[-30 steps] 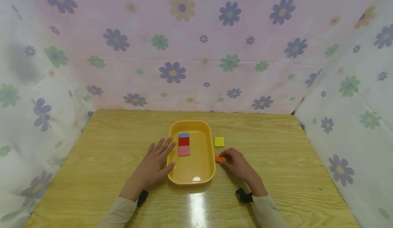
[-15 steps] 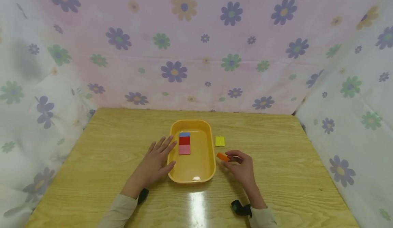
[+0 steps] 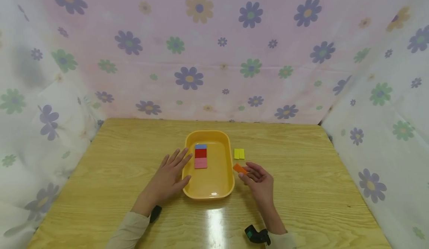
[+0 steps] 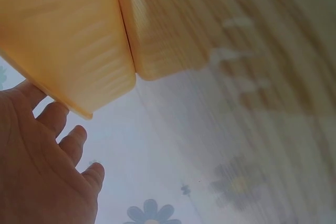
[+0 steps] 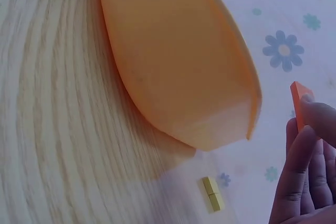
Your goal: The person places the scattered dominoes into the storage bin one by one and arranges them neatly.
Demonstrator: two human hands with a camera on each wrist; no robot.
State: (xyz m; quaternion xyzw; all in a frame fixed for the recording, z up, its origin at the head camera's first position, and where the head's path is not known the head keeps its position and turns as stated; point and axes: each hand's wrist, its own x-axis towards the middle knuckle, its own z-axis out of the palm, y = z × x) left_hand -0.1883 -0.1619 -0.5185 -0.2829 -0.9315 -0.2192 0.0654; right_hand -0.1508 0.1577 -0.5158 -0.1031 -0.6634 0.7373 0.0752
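Observation:
My right hand [image 3: 260, 184] pinches a flat orange block [image 3: 239, 168] between thumb and fingers, just off the right rim of a yellow plastic tray [image 3: 219, 189]. The right wrist view shows the orange block [image 5: 298, 98] tilted up in the fingertips. My left hand [image 3: 165, 180] lies spread at the tray's left side, fingertips over the rim; in the left wrist view those fingers [image 4: 73, 142] are at the tray's edge [image 4: 79, 109]. Inside the tray, a blue block [image 3: 200, 146], a red block [image 3: 200, 153] and pink pieces [image 3: 200, 163] form a column along the left.
Two yellow blocks [image 3: 239, 154] lie side by side on the wooden table [image 3: 288, 148], right of the tray. Flowered cloth [image 3: 214, 55] hangs behind the table and at both sides. Each wrist bears a black camera mount [image 3: 256, 235].
My right hand has lifted the orange block from the table beside the tray and tilted it, bringing it up by the right rim. The left hand has stayed in place.

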